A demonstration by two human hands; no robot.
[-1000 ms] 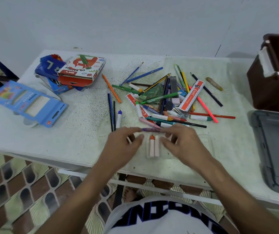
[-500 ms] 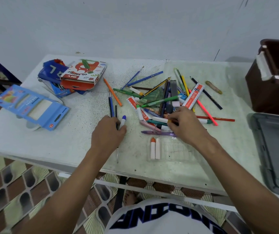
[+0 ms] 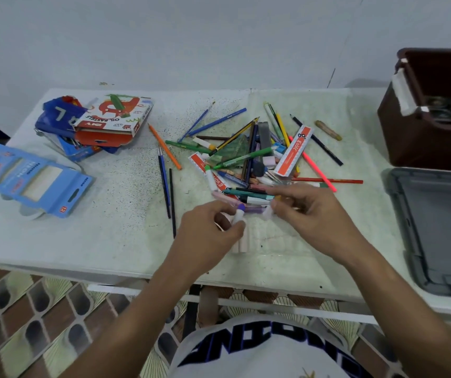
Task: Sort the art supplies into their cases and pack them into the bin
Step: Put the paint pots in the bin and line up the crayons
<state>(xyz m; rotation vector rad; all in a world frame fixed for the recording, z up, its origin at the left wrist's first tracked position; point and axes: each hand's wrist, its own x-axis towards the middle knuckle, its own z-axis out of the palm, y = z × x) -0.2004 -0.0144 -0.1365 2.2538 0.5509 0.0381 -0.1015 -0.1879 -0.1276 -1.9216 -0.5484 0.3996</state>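
Worktop [image 3: 126,236] carries the loose supplies in front of me, with my two hands working at its near edge over a clear plastic case [image 3: 278,241] that already holds two pale pastel sticks [image 3: 242,242]. My left hand [image 3: 208,227] pinches a white stick with a purple tip [image 3: 239,215] between thumb and fingers, held just above the case. My right hand [image 3: 308,211] has its fingers curled around a small white piece [image 3: 268,211]; I cannot tell exactly what that piece is. Directly behind both hands lies the tangled pile of pencils, pens and brushes [image 3: 251,159], with a red-and-white ruler box [image 3: 293,151] lying on its right side. Two thin dark brushes [image 3: 167,186] lie to the left of my left hand. At far left sit a blue cardboard case [image 3: 33,181] and a stack of oil pastel boxes [image 3: 109,118]. A grey bin [image 3: 437,230] sits at the right edge, with a brown container [image 3: 431,126] behind it.
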